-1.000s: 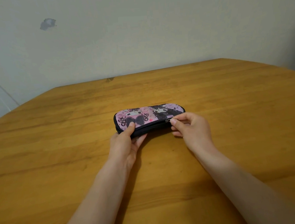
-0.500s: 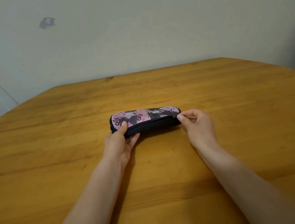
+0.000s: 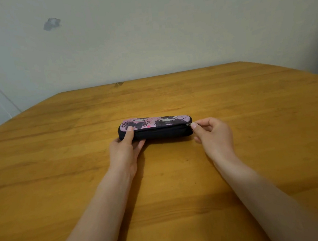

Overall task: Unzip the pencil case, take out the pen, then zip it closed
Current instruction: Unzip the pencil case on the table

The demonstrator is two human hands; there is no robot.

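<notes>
Zipper pull (image 3: 190, 125) now at pencil case (image 3: 155, 129) right end, right hand (image 3: 215, 136) grip.

Probably a room at home: a wooden table (image 3: 228, 99) against a plain wall (image 3: 147, 35) with chipped paint.

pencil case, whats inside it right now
Nothing inside shows. The case looks closed; the right hand pinches the zipper pull, the left hand steadies it. No pen is visible.

Pencil case (image 3: 155, 129) showing a pink-and-lilac top printed with black cartoon figures and bows above a plain black side; counter (image 3: 62, 166) showing honey-orange wood grain; wall (image 3: 147, 35) appearing pale grey-green.
</notes>
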